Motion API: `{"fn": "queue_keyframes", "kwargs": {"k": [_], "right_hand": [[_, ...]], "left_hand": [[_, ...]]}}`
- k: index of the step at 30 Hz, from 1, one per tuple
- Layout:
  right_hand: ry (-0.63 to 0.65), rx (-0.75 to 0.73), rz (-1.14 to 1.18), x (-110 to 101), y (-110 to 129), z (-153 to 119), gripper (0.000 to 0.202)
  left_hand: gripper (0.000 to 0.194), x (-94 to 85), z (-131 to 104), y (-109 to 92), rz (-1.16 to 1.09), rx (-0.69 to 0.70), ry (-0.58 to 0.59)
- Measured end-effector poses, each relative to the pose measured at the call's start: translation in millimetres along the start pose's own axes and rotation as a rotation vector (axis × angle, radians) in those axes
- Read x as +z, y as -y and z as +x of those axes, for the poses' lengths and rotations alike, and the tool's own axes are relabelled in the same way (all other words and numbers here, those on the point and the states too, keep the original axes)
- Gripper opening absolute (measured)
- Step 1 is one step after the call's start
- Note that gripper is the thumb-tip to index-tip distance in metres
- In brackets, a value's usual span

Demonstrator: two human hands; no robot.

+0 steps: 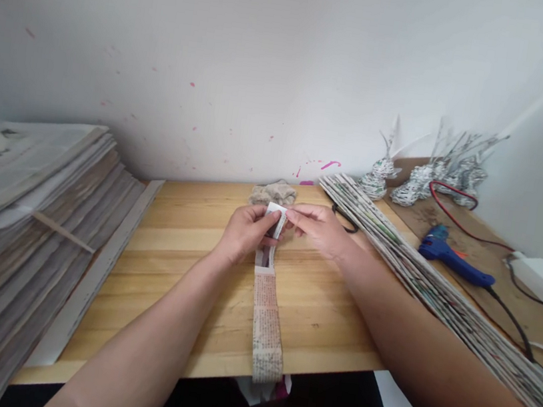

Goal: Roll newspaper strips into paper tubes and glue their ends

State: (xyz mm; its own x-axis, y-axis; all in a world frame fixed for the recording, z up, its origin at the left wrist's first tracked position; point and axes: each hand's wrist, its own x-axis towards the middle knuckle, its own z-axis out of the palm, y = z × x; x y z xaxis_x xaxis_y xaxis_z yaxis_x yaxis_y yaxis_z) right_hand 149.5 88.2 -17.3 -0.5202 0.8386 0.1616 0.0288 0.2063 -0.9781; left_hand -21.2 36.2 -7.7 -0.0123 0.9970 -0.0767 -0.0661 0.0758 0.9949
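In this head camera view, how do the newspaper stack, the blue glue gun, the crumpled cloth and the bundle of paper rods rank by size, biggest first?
1. Newspaper stack
2. Bundle of paper rods
3. Blue glue gun and crumpled cloth: too close to rank.

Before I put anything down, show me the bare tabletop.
Bare wood lies between the pale flat strip and left arm, and between the newspaper strip and right arm. Crowded: far left, paper stack; right side, paper rods and glue gun.
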Motion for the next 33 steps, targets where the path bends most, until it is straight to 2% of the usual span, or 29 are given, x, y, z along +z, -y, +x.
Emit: {"fn": "queue_keyframes", "kwargs": {"k": [12,16,20,26,33], "right_hand": [[-0.213,0.041,0.007,9.6,-3.9,1.6,0.035],[-0.259,0.121,0.105,7.7,-2.3,2.6,0.043],[-0.19,0.203,0.16,2.9,-2.4,3.0,0.04],[-0.018,0.083,0.084,2.3,-3.2,-0.3,0.035],[-0.03,0.027,-0.065,0.9,-2.6,-0.5,0.034]], "left_hand": [[0.027,1.4,0.0,3.2,0.058,0.017,-0.003],[0.028,1.1,-0.5,1.6,0.018,-0.011,-0.005],[0.032,0.3,-1.5,-1.9,-0.045,-0.042,-0.01],[0.032,0.0,-2.7,-4.3,-0.055,-0.04,-0.011],[0.025,2.0,-1.1,-2.0,0.002,-0.04,-0.017]]}}
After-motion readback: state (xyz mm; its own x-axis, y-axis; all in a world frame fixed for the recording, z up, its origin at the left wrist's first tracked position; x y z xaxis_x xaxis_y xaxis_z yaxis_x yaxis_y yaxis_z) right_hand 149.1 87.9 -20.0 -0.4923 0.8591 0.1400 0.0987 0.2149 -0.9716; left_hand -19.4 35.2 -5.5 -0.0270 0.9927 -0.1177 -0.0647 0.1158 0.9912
